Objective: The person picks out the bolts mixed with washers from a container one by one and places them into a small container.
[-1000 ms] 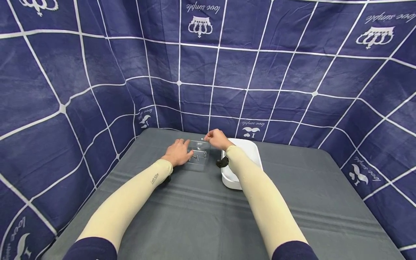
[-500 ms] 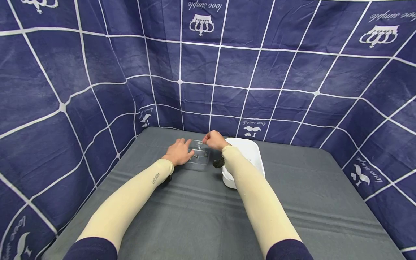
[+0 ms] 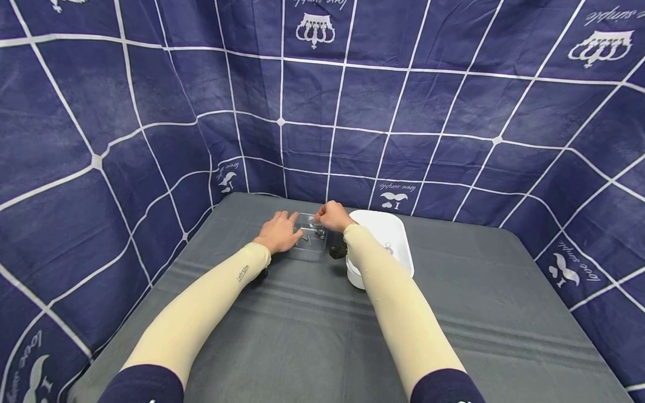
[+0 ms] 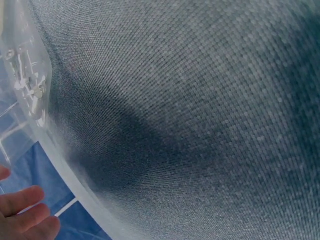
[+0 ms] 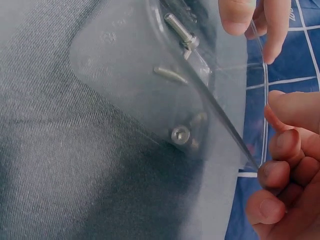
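A clear plastic box (image 3: 308, 257) with a divider stands at the back of the table. My left hand (image 3: 279, 232) rests at its left side, fingers spread and thumb over the rim. Over the box's rear right part is my right hand (image 3: 332, 216), its fingers curled. Nothing shows between those fingers (image 5: 275, 174) in the right wrist view; fingertips partly hide one another. Inside the box lie several metal screws, among them a socket-head screw (image 5: 181, 31) and another screw seen head-on (image 5: 180, 135). In the left wrist view the box (image 4: 30, 75) is at the upper left.
A white tray (image 3: 379, 223) with small ring-shaped pieces (image 3: 388, 246) stands right of the box, partly under my right forearm. Grey cloth (image 3: 302, 336) covers the table. A blue curtain (image 3: 403, 106) hangs close behind it.
My right hand has moved slightly left and down over the box's rear part. The small piece visible at its fingertips one second ago no longer shows there. My left hand has stayed put.
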{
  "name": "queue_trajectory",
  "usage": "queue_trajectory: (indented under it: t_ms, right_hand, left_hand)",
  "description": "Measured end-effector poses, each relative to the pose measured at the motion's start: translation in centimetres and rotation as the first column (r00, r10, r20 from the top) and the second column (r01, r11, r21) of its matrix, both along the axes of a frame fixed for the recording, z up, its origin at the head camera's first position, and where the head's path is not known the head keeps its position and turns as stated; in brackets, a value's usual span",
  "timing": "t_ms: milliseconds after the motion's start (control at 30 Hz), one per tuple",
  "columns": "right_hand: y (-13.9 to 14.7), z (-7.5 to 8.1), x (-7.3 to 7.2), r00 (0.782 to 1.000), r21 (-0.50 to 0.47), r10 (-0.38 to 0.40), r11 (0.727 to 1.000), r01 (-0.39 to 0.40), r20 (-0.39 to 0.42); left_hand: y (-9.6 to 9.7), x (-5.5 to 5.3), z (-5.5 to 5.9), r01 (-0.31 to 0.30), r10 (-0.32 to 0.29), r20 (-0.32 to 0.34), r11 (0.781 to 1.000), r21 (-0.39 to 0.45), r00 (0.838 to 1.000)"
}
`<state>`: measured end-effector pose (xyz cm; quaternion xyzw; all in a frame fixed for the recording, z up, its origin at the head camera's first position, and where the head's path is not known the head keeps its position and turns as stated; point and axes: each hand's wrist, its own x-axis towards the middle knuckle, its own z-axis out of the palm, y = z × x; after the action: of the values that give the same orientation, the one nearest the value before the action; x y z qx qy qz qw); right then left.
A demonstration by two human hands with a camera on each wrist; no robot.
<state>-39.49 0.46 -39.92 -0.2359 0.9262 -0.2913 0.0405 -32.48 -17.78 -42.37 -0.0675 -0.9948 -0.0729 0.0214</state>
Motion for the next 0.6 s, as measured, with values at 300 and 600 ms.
queue_trajectory:
  t_ms: [300, 600]
  right_hand:
    - [1.7, 0.5, -0.4, 1.000, -0.057, 0.003, 0.998, -0.005, -0.025]
    - [4.0, 0.7, -0.1, 1.000, -0.114, -0.017, 0.993, 0.014, -0.023]
  left_hand:
    - [-0.1, -0.3, 0.2, 0.009, -0.009, 0.001, 1.000, 0.017, 1.000]
    - [-0.2, -0.4, 0.2, 0.020, -0.020, 0.001, 1.000, 0.017, 1.000]
